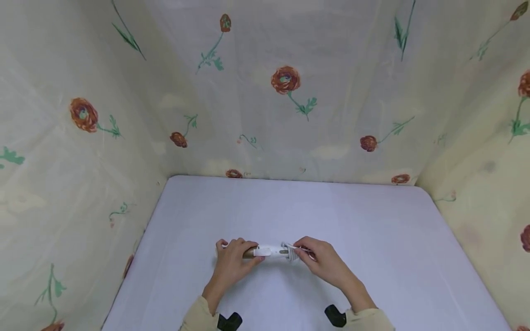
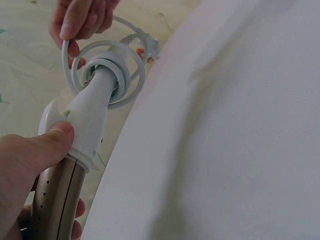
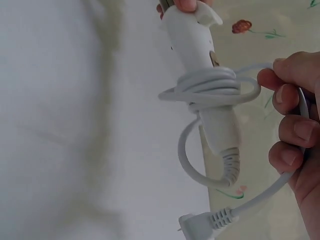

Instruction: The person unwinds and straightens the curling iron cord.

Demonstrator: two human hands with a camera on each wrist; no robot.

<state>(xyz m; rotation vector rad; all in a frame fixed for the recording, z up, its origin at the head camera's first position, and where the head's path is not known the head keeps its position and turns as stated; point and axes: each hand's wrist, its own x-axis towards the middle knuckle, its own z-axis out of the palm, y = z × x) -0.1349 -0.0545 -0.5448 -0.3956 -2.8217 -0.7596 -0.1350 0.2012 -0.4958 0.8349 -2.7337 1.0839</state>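
Observation:
A curling iron [image 1: 265, 251] with a white handle [image 2: 90, 115] and a brownish-gold barrel [image 2: 57, 197] is held level just above the table in the head view. My left hand [image 1: 233, 261] grips it around the barrel, its thumb pressed on the white part near the clamp lever. Several loops of white power cord [image 3: 210, 89] are wound round the handle. Between thumb and index finger, my right hand [image 1: 324, 261] pinches a stretch of that cord, and the cord also runs through its other curled fingers. From below those fingers the plug [image 3: 197, 226] hangs free.
A white-covered table [image 1: 352, 216] lies beneath both hands. Flower-printed cloth [image 1: 248, 101] hangs at the back and on both sides, meeting the table's edges. Black wrist mounts [image 1: 335, 316] are strapped at both sleeves.

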